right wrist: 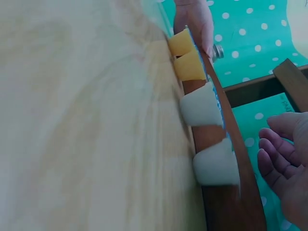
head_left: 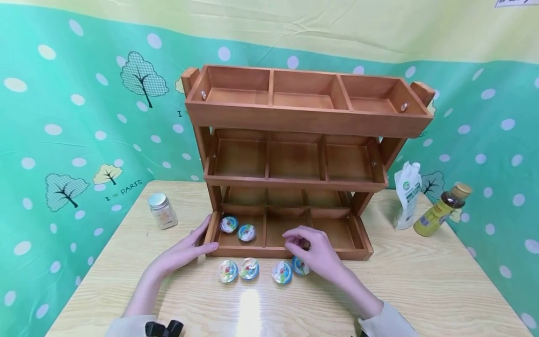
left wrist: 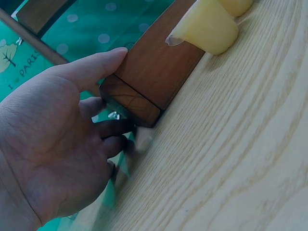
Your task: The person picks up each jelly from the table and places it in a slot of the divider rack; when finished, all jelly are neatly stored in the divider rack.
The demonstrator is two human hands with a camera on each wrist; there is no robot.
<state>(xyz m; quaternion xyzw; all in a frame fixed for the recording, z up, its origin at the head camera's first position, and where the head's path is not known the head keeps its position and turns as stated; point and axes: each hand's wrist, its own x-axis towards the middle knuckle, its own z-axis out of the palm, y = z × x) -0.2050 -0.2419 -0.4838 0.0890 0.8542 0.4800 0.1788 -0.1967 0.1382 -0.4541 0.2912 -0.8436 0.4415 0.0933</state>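
Observation:
My left hand [head_left: 182, 252] grips the left end of the bottom tray [head_left: 252, 252] of a wooden rack; in the left wrist view the thumb of that hand [left wrist: 62, 130] lies on the tray's front board [left wrist: 154, 53] and the fingers are at its end. Two small lidded cups [head_left: 229, 224] [head_left: 246, 232] lie in the tray's left compartment. On the table before the tray stand two yellow cups [right wrist: 190, 66] and two whitish cups [right wrist: 202, 107]. Over the front edge of the middle compartment is my right hand [head_left: 316, 252], its fingers [right wrist: 276, 149] loosely bent with nothing seen between them.
The rack's upper tray [head_left: 307, 119] and middle tray [head_left: 294, 180] rise above the bottom one, each with three compartments. A lidded jar [head_left: 163, 211] stands at the left. At the right are a white pouch [head_left: 407, 194] and a brown-capped bottle [head_left: 440, 213]. A patterned cloth [head_left: 105, 140] hangs behind.

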